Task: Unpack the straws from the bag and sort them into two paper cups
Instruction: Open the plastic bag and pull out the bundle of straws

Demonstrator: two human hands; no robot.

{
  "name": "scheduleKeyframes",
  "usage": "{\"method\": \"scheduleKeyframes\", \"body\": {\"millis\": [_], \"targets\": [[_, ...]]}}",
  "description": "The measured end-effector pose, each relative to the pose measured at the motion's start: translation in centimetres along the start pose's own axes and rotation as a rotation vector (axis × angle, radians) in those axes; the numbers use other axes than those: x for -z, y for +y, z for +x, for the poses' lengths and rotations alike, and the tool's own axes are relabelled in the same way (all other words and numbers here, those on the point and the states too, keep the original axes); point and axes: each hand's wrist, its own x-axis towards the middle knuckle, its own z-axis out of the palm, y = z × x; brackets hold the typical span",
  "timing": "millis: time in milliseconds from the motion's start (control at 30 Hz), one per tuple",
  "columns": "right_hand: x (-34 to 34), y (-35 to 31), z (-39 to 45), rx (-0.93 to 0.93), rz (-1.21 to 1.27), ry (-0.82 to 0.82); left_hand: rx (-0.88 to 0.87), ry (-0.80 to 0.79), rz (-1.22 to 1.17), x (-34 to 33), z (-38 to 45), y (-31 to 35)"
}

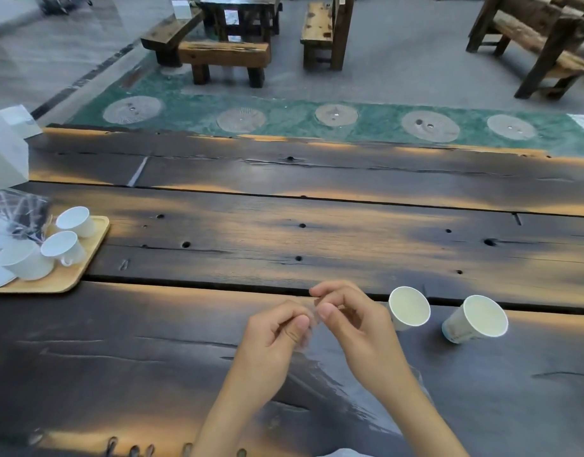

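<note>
- While both hands meet above the near plank, the left hand (277,338) and right hand (353,321) each pinch the top edge of a clear plastic bag (320,374); straws inside cannot be made out.
- Two paper cups stand just right of the hands: the nearer cup (409,308) plain, the farther cup (475,319) bearing blue print too blurred to read.
- The dark wooden table (284,232) has worn orange patches and knot holes.
- A wooden tray (92,249) of white teacups (64,247) sits at the left.
- Beyond lie a green floor strip (284,113) and wooden benches (224,54).

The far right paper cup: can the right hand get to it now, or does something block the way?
Probably yes. The far right paper cup stands open, apart from the nearer paper cup, but the right hand is pinching the clear bag and must release it first.
</note>
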Motion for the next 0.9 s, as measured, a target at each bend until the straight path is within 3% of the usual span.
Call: {"method": "scheduleKeyframes", "body": {"millis": [133, 233, 300, 533, 700, 800, 900], "targets": [[1.0, -0.3, 0.3, -0.047, 0.096, 0.096, 0.031, 0.021, 0.072, 0.8, -0.6, 0.0], [1.2, -0.9, 0.0, -0.001, -0.012, -0.048, 0.117, 0.001, -0.013, 0.4, -0.8, 0.7], [0.9, -1.0, -0.1, 0.029, -0.051, -0.101, 0.106, 0.012, 0.056, -0.4, -0.5, 1.2], [3.5, 0.0, 0.1, 0.031, -0.080, 0.055, -0.034, 0.012, 0.149, -0.6, 0.3, 1.4], [7.9, 0.9, -0.2, -0.189, -0.084, 0.260, 0.036, 0.072, -0.033, 0.2, 0.2, 1.7], [10.3, 4.1, -0.8, -0.474, -0.134, 0.105, 0.030, 0.101, -0.111, 0.5, 0.5, 2.0], [10.7, 6.9, -2.2, -0.642, -0.009, -0.111, 0.063, 0.155, -0.156, 0.7, 0.6, 2.4]]}}
